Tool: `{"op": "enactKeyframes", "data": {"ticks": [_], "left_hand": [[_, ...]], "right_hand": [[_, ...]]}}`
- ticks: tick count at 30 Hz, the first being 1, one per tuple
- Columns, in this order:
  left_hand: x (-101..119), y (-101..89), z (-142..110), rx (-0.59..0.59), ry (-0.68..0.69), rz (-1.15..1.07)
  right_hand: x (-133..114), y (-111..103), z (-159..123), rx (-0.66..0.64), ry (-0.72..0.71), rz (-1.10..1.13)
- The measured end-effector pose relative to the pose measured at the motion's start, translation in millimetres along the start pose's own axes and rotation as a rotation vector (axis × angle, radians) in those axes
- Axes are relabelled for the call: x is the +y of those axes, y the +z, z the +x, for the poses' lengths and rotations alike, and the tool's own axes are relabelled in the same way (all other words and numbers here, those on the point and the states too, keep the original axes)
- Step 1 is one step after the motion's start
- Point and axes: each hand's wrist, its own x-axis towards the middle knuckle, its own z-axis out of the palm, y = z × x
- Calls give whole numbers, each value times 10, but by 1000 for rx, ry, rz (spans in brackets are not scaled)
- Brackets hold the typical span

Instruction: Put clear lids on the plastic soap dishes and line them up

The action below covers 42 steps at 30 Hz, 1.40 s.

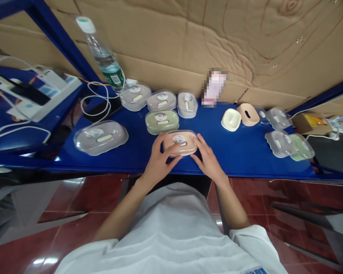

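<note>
A pink soap box with a clear lid [179, 142] lies near the front edge of the blue table [240, 152]. My left hand [160, 158] clasps its left end, fingers curled over the lid. Against its right end rests my right hand [207, 158], fingers pressed to the side. Just behind it sits a green soap box with a clear lid [161, 121].
Three grey lidded boxes [161, 100] line the back, and a larger clear one [100, 137] lies at left. A cream tray [231, 119] and a pink base [248, 114] sit right of centre, with more boxes [288, 142] at far right. A water bottle [104, 57] and cables stand back left.
</note>
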Motion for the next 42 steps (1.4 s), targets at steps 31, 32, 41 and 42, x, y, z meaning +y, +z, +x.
{"op": "enactKeyframes", "data": {"ticks": [31, 32, 41, 42], "left_hand": [[-89, -52, -13, -165, -185, -106], [-91, -51, -22, -159, -172, -101], [-82, -42, -76, -165, -179, -57], [-84, -41, -72, -166, -182, -65]], "right_hand": [[25, 21, -20, 100, -45, 41], [21, 19, -26, 102, -52, 48], [4, 14, -23, 82, -54, 43], [1, 14, -19, 83, -55, 42]]}}
